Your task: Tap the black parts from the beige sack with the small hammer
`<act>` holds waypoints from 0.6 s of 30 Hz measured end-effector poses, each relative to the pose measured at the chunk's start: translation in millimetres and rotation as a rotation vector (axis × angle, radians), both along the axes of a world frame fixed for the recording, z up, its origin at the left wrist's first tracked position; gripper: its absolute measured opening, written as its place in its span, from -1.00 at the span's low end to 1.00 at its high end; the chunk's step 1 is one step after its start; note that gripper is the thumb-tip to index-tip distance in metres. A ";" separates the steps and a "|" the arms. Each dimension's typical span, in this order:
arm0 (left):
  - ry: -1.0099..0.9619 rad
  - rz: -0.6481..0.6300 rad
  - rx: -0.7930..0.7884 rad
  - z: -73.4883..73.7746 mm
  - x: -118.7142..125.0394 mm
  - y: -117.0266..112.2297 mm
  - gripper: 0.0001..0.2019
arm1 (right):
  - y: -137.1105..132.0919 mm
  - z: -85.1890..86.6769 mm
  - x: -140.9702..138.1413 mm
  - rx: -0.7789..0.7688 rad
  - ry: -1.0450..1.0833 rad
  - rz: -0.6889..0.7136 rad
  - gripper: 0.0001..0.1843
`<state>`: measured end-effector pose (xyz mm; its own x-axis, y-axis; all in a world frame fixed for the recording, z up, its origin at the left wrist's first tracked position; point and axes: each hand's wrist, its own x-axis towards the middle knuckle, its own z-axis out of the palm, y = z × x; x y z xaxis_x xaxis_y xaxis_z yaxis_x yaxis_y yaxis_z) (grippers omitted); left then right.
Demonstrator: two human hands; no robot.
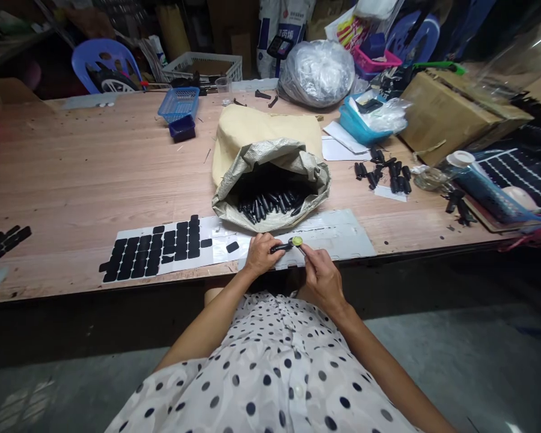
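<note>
My left hand (261, 252) is closed around a small black plastic part (280, 247) at the table's front edge. In my right hand (323, 275) is a thin dark tool, pinched in the fingers. A round yellow-green piece (297, 240) sits where the tool and the black part meet; I cannot tell which of them it belongs to. Just beyond my hands a woven sack (270, 150) lies with its mouth towards me, many similar black parts (270, 203) inside. Under my hands is a grey-white board (338, 231).
Black rounded patches (135, 255) lie in rows on white sheets to the left. Loose black parts (399, 177) are scattered at right, near a cardboard box (451, 114). Blue baskets (179, 103) and a plastic-wrapped bundle (316, 72) stand farther back.
</note>
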<state>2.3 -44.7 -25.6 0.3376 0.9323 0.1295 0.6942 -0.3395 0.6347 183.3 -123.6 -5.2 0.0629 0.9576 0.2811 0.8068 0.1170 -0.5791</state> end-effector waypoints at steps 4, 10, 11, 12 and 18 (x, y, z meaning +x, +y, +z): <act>-0.004 0.003 -0.015 0.1 2.3 -0.8 -0.86 | 1.0 4.9 0.8 -0.029 -0.084 0.002 -0.56; -0.004 -0.001 -0.015 -0.1 4.6 -1.2 -0.84 | 0.8 12.4 -5.2 0.011 -0.116 0.047 -0.54; -0.005 0.002 -0.018 -0.3 5.0 -1.2 -0.85 | 0.0 12.5 -6.7 -0.002 -0.127 0.061 -0.54; -0.005 0.005 -0.020 -0.6 5.4 -1.3 -0.85 | -0.9 12.2 -7.9 -0.020 -0.135 0.071 -0.54; -0.019 0.008 -0.006 -1.1 7.0 -2.4 -0.85 | 7.9 11.2 7.7 0.017 -0.105 -0.037 -0.55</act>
<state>9.3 -47.1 -26.7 0.3274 0.9358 0.1305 0.6849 -0.3302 0.6496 191.0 -115.7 6.0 0.0673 0.9501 0.3046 0.8667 0.0956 -0.4897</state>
